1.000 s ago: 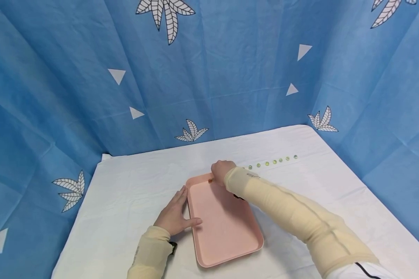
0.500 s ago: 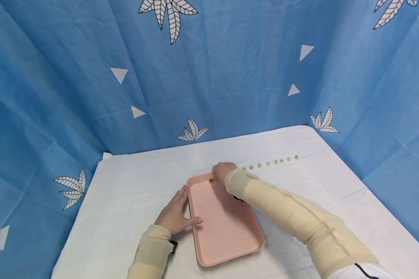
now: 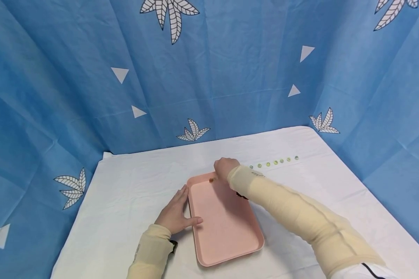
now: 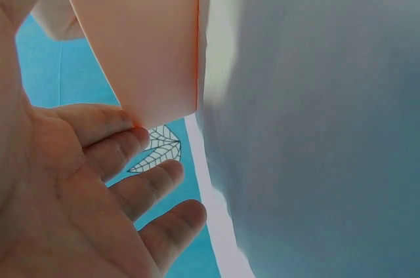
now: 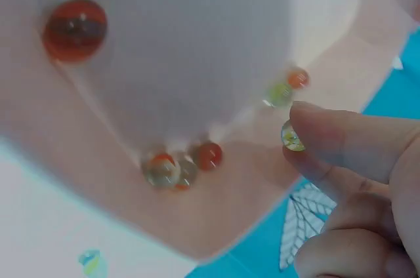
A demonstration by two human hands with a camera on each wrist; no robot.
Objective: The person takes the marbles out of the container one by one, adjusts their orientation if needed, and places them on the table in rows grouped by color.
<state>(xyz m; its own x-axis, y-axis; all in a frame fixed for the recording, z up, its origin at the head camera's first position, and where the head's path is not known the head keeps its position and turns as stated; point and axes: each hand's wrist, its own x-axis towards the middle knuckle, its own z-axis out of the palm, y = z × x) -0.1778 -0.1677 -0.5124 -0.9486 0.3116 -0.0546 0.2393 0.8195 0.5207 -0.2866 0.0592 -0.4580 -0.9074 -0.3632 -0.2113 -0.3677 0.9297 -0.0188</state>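
Currently: pink tray point(image 3: 227, 228), long axis running away from the person. Right hand point(image 3: 225, 169) over its far corner, fingers curled; whether the marble point(image 5: 291, 136) at its fingertip point(image 5: 341, 135) is pinched cannot be told. Row of marbles point(image 3: 274, 162) lies just rightward on the white table point(image 3: 132, 182). Left hand point(image 3: 176, 214) flat, fingers straight, against the tray's near-left rim.

One tray point(image 3: 227, 232) (pink), two hands point(image 3: 174, 217)
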